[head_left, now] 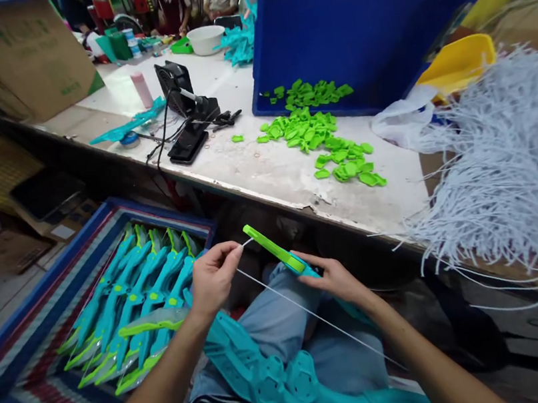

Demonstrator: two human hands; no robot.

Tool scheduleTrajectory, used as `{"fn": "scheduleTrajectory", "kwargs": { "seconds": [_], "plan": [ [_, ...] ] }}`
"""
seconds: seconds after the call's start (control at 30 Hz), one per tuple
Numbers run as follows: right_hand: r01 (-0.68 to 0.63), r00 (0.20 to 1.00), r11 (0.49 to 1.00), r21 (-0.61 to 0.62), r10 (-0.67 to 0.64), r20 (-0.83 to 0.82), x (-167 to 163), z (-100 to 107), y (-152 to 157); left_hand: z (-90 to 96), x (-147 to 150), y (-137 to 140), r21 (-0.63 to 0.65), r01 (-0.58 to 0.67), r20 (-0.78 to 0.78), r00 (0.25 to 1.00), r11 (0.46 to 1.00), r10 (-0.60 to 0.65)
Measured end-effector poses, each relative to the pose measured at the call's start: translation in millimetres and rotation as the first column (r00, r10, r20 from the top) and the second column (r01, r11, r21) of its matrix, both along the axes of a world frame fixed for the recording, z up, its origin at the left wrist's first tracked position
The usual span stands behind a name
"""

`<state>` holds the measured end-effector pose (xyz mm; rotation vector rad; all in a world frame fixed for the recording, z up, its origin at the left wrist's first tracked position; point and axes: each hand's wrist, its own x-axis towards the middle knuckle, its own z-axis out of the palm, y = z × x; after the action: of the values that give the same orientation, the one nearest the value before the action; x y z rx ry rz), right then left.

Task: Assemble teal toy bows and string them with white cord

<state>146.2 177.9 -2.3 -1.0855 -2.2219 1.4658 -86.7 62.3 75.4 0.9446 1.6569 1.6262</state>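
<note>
White-topped workbench (pixel 238 160), chipped front edge, beyond my knees. Far left: blue, white and red striped tray (pixel 50 396) with rows of teal-and-green plastic pieces (pixel 142 281), probably laid side by side for order. Next: my left hand (pixel 215 277), thumb and fingertips pinched on a thin white cord (pixel 247 242) at the strip's upper tip, apparently for tension. Middle, above my lap: slender bright-green plastic strip (pixel 272 248) with a teal end, slanting down rightward. Below: large teal moulded parts (pixel 268 380) across my thighs. Right hand (pixel 334 279): fingers closed on the teal end, seemingly to steady it. Benchtop, rightward: loose small bright-green parts (pixel 306 130); thick white-cord heap (pixel 490 195), strands straying over the edge. Working room: the gap between lap and bench edge.
</note>
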Motion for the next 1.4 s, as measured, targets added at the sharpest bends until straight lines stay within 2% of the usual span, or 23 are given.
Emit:
{"fn": "scheduleTrajectory", "kwargs": {
  "seconds": [0.23,0.4,0.53,0.67,0.73,0.8,0.87,0.93,1.03,1.13,1.2,1.27,1.33,1.4],
  "plan": [
    [0.020,1.000,1.000,0.002,-0.020,0.009,0.0,0.6,-1.4,4.0,0.5,2.4,0.024,0.001,-0.081,0.997,1.000,0.001],
    [0.005,1.000,0.998,0.059,-0.007,0.025,-2.6,7.5,-4.9,8.2,7.5,5.9,0.051,0.019,0.019,1.000,0.999,-0.020],
    [-0.014,0.996,0.977,0.212,-0.004,0.087,0.1,0.4,-8.0,12.3,8.4,13.0,0.098,0.106,0.233,0.964,0.990,-0.126],
    [-0.075,0.990,0.898,0.433,0.014,0.141,0.4,-3.6,-11.8,13.3,4.5,13.6,0.071,0.210,0.309,0.925,0.975,-0.222],
    [-0.073,0.993,0.831,0.551,0.007,0.120,-8.2,7.1,-13.9,12.4,3.2,11.6,0.065,0.206,0.321,0.922,0.976,-0.216],
    [-0.029,0.999,0.766,0.643,0.013,0.029,-25.3,28.0,-15.0,10.9,2.5,9.6,0.071,0.202,0.328,0.920,0.977,-0.214],
    [0.014,0.994,0.734,0.679,0.066,-0.091,-48.7,54.7,-13.8,9.7,2.0,7.9,0.078,0.211,0.330,0.917,0.974,-0.225],
    [0.002,0.972,0.725,0.689,0.159,-0.170,-72.9,80.5,-9.9,8.9,1.4,6.4,0.081,0.216,0.327,0.916,0.973,-0.230],
    [-0.081,0.938,0.687,0.722,0.297,-0.178,-99.8,106.9,-3.5,7.9,-0.1,4.1,0.066,0.214,0.323,0.920,0.975,-0.223],
    [-0.169,0.924,0.614,0.771,0.372,-0.094,-112.0,115.8,-4.6,4.9,-2.5,2.0,0.042,0.216,0.319,0.922,0.975,-0.218],
    [-0.215,0.924,0.556,0.803,0.382,-0.017,-114.8,114.6,-8.3,1.1,-4.6,1.0,0.009,0.213,0.286,0.936,0.977,-0.206],
    [-0.228,0.934,0.525,0.820,0.355,0.033,-115.0,110.1,-7.6,-3.6,-6.7,0.2,-0.033,0.164,0.155,0.975,0.986,-0.157],
    [-0.171,0.961,0.533,0.828,0.275,0.021,-112.2,105.1,2.9,-7.7,-7.9,-0.8,-0.019,0.072,-0.036,0.997,0.997,-0.072],
    [0.002,0.991,0.554,0.832,0.113,-0.078,-107.4,102.8,20.8,-9.7,-7.3,-1.5,0.053,0.011,-0.158,0.987,0.999,-0.002]
  ]
}}
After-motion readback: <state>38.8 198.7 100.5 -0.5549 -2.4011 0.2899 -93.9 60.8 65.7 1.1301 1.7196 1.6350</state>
